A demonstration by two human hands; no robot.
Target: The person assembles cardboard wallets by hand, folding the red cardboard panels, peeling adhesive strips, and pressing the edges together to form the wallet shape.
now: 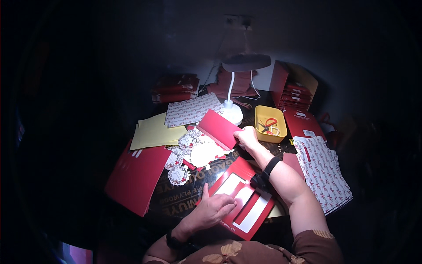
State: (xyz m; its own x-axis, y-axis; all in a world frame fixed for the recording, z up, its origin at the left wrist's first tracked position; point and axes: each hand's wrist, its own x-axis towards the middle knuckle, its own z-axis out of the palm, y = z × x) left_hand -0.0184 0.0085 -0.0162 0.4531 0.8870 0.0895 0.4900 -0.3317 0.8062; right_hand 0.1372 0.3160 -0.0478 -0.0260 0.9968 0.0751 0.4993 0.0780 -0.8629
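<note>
My right hand (247,138) reaches forward, its fingers closed on the lower right corner of a red rectangular card (216,128). The card tilts over a heap of paper scraps (204,154). Nearer to me, a flat red package (246,213) with white window-like panels lies slanted on the dark table. Over its left edge is my left hand (215,209), with the thumb raised apart and the other fingers stretched across the package. It seems to hold nothing; whether its fingertips press on the package I cannot tell.
A white desk lamp (231,113) stands behind the scraps. Right of it, a yellow tray (271,137) holds red-handled scissors (269,126). Patterned sheets (324,171) and a red box file (280,82) lie right; yellow sheets (156,132) and a large red folder (136,178) lie left.
</note>
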